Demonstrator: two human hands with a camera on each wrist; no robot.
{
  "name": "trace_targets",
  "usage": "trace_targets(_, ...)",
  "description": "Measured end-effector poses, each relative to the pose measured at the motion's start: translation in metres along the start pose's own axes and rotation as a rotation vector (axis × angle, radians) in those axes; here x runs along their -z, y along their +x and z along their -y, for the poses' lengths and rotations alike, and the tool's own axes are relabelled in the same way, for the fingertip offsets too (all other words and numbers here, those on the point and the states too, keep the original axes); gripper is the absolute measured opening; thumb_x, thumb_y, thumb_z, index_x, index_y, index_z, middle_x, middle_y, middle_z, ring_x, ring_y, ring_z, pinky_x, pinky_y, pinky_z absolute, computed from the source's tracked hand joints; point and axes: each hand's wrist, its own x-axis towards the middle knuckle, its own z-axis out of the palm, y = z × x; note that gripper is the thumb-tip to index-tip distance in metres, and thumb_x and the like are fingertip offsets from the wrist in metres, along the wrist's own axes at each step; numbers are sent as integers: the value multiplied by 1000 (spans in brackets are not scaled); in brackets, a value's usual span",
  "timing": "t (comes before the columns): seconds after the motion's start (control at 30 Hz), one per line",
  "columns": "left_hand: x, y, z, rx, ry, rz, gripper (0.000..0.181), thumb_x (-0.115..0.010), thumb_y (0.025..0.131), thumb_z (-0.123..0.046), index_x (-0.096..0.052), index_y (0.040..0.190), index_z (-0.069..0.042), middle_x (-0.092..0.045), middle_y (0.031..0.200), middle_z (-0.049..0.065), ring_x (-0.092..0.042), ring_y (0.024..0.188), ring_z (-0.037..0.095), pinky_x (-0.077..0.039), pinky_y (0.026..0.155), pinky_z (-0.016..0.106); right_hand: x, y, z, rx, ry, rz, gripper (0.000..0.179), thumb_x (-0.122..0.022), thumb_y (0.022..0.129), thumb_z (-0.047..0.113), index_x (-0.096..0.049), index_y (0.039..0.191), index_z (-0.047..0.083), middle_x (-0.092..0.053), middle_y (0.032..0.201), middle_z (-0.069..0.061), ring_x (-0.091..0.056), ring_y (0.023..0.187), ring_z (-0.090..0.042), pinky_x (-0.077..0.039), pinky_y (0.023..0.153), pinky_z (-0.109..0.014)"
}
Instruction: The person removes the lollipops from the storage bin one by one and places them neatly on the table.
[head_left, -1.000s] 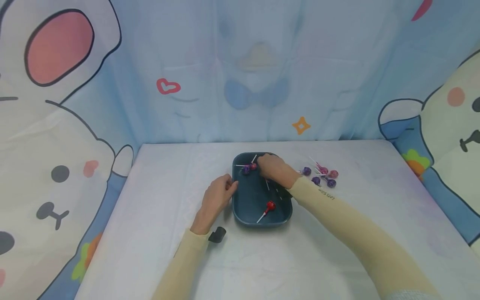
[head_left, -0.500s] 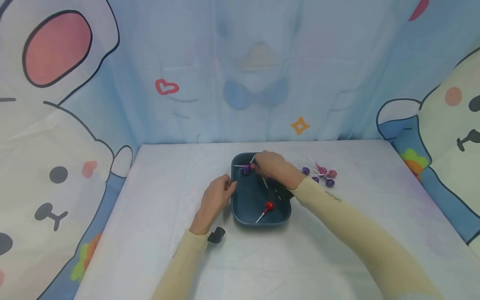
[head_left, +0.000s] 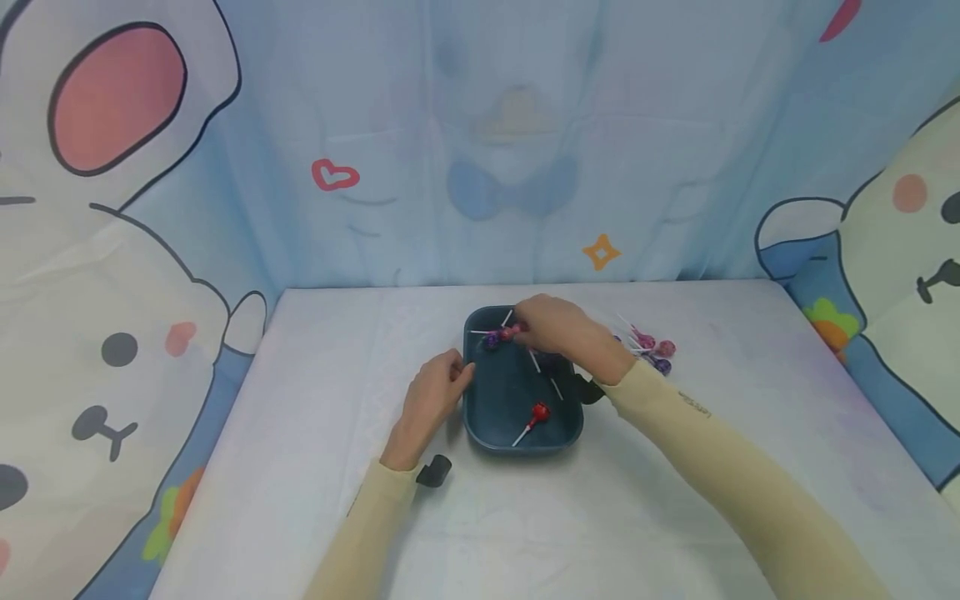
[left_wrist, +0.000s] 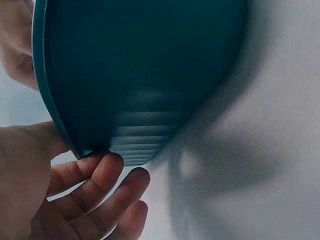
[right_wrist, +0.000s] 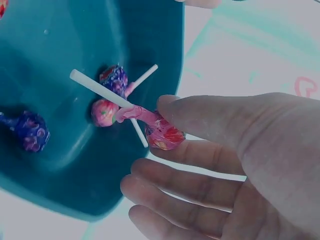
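Observation:
A dark teal tray (head_left: 471,417) sits mid-table. My left hand (head_left: 437,393) grips its left rim, thumb on top and fingers curled under the outer wall (left_wrist: 150,75). My right hand (head_left: 558,329) hovers over the tray's far end and pinches a pink-wrapped lollipop (right_wrist: 162,132) by its head, white stick pointing out over the tray (right_wrist: 50,40). Below it lie a purple lollipop (right_wrist: 114,79), a pink one (right_wrist: 104,112) and a dark blue one (right_wrist: 30,131). A red lollipop (head_left: 540,411) lies near the tray's front.
Several pink and purple lollipops (head_left: 654,352) lie loose on the white tablecloth right of the tray, partly hidden by my right wrist. A cartoon-print curtain (head_left: 480,150) closes off the back and both sides of the table.
My right wrist and forearm have swung a little to the right while the fingers stay over the tray's far end with the lollipop. The left hand has not moved.

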Motion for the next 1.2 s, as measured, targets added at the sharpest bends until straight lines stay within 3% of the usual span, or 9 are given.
trace_targets(0.37, 0, 1, -1, -7, 0, -2, 23, -51, 91, -37, -54, 83, -16, -55, 71, -1, -50, 59, 12, -38, 50, 25, 10, -17, -35, 4, 39, -29, 17, -62, 86, 25, -57, 84, 9, -55, 72, -2, -48, 60, -15, -36, 52, -28)
trace_targets(0.67, 0, 0, 0, -19, -11, -3, 24, -51, 91, -37, -55, 83, -15, -55, 70, -1, -49, 59, 12, -38, 50, 25, 17, -24, -62, -53, 83, -7, 25, -63, 86, 26, -62, 98, 5, -63, 89, -7, -54, 71, -18, -44, 61, -32)
trace_targets(1.0, 1, 0, -2, -5, 4, -3, 24, -51, 91, -38, -54, 81, -16, -55, 70, -1, -49, 58, 12, -38, 49, 25, 10, -23, -100, -134, 103, 15, 30, -63, 85, 27, -63, 103, 3, -64, 93, -10, -56, 76, -21, -49, 69, -38)
trace_targets(1.2, 0, 0, -2, 0, 4, -4, 24, -51, 91, -38, -54, 81, -16, -54, 69, -1, -49, 58, 12, -38, 49, 25, 2, -23, -116, -162, 125, 33, 29, -63, 86, 27, -63, 102, 3, -62, 93, -11, -54, 77, -22, -48, 66, -36)
